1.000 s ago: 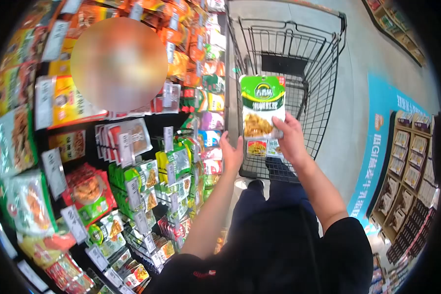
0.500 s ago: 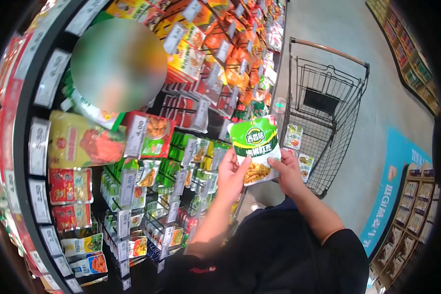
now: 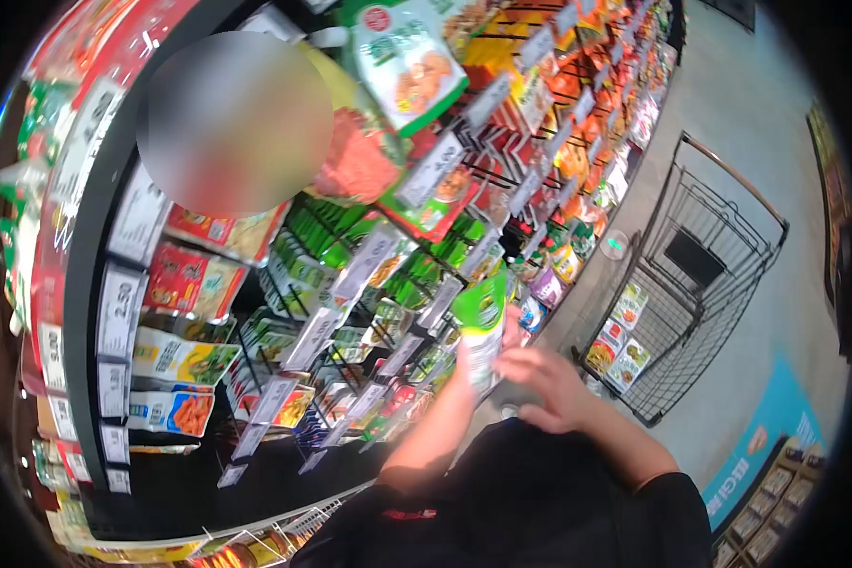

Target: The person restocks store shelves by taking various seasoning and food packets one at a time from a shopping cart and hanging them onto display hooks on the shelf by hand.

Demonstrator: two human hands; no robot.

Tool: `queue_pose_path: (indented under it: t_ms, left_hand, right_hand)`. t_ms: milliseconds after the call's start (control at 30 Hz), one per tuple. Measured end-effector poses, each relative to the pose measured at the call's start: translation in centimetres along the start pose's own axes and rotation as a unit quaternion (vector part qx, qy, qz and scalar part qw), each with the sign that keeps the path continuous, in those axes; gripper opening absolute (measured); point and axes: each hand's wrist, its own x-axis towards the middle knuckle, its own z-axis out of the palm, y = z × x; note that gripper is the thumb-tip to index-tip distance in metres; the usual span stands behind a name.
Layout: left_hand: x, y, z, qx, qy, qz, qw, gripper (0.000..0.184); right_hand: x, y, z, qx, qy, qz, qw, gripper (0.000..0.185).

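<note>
A green and white food pouch (image 3: pixel 483 329) is held upright, turned nearly edge-on, at the centre of the view. My left hand (image 3: pixel 468 364) grips its lower part, with the fingers mostly hidden behind it. Just to the right, my right hand (image 3: pixel 547 386) has its fingers apart and pointing left, close to the pouch's edge. Whether its fingertips touch the pouch cannot be made out. Several flat packets (image 3: pixel 627 355) lie in the wire shopping cart (image 3: pixel 719 284) beyond my hands.
A shelf rack of hanging packets (image 3: pixel 185 284) with price tags (image 3: pixel 118 312) curves along the left. At the lower right stands a display shelf (image 3: pixel 762 502) beside a blue floor banner (image 3: pixel 776 435). A blurred disc covers part of the upper left.
The view has swung left, so the cart appears farther right. The pouch has turned from front-facing to nearly edge-on. My right hand has let go of its front and opened beside it.
</note>
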Motion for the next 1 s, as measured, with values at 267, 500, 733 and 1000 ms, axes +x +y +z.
queue_pose_path:
  t_ms: [267,500,733,1000]
  left_hand:
    - [-3.6,2.2,-1.7,-0.373,-0.221,-0.104,0.895,0.052]
    - [-3.2,3.0,-2.9,-0.345,-0.287,-0.086,0.889,0.056]
    - [-2.5,0.9,-3.0,-0.074,0.085,-0.001,0.994,0.048]
    - [-3.8,1.1,-2.5,0.057,0.04,0.03,0.997,0.036]
  right_hand:
    - [0.4,0.3,2.8,0.091,-0.079,-0.108,0.987,0.04]
    - [0.4,-0.1,3.9,0.072,-0.072,-0.101,0.99,0.03]
    - [1.6,-0.8,4.5,0.055,0.065,0.035,0.996,0.048]
    - [0.2,3.5,4.1,0.205,0.16,0.283,0.923,0.042]
